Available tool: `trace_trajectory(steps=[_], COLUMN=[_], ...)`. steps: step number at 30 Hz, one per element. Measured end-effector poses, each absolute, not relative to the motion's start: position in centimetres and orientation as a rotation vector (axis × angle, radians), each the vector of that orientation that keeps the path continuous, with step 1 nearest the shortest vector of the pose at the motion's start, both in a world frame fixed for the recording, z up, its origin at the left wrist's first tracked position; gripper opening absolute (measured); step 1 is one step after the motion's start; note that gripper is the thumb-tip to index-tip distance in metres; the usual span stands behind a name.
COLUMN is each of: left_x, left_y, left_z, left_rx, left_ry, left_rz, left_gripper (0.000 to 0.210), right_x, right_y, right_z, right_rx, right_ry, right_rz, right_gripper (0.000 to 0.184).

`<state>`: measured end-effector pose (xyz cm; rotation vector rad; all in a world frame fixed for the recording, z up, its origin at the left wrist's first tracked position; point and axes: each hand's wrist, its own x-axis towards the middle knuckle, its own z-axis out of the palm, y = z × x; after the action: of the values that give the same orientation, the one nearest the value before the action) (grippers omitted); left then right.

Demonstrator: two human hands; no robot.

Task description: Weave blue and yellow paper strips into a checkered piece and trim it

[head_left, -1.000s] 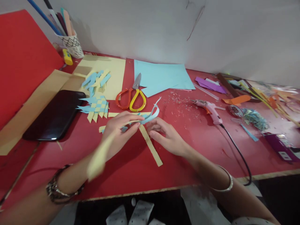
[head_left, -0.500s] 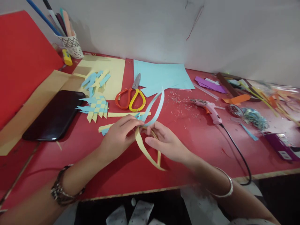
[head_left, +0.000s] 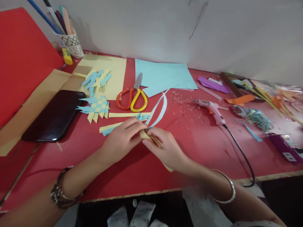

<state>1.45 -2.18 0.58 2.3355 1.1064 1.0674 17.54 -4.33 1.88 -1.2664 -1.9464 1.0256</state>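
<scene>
My left hand is closed, its fingertips pinching the place where the paper strips cross. From the other side my right hand closes its thumb and fingers on the yellow paper strip, which bends under the fingertips. Two ends of a light blue paper strip rise from between my hands towards the back. Part of the crossing is hidden by my fingers. Just beyond my left hand lie more yellow and blue strips. A woven blue and yellow paper piece rests to their left.
Scissors lie behind my hands, near a blue sheet and a yellow sheet. A black phone is at left. On the right sit a pink glue gun with its cord, a tinsel bundle and a purple box.
My right thumb and fingers have closed in towards my left hand. The yellow strip's hanging loop has been drawn up and bent between the fingertips. My left hand has shifted slightly right.
</scene>
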Motion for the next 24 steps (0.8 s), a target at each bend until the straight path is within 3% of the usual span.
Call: trace_trajectory(steps=[8,14,24], left_x=[1.4,1.5,1.6], left_y=[-1.5,-1.3,-1.4], left_z=[1.0,1.3,1.7], left_rx=[1.771,1.251,1.359], left_ry=[1.169,1.047,1.129], left_rz=[1.065,0.843,0.897], left_gripper=[0.016,0.024,0.016], right_x=[17.9,18.1,18.1], right_y=[-3.7,-3.6,-3.5], right_z=[2.1,2.2,2.5], right_rx=[-1.247,-1.331,-1.324], right_ry=[-1.817,-1.811,-1.848], right_rz=[1.285,1.323,1.412], right_gripper=[0.015,0.018,0.018])
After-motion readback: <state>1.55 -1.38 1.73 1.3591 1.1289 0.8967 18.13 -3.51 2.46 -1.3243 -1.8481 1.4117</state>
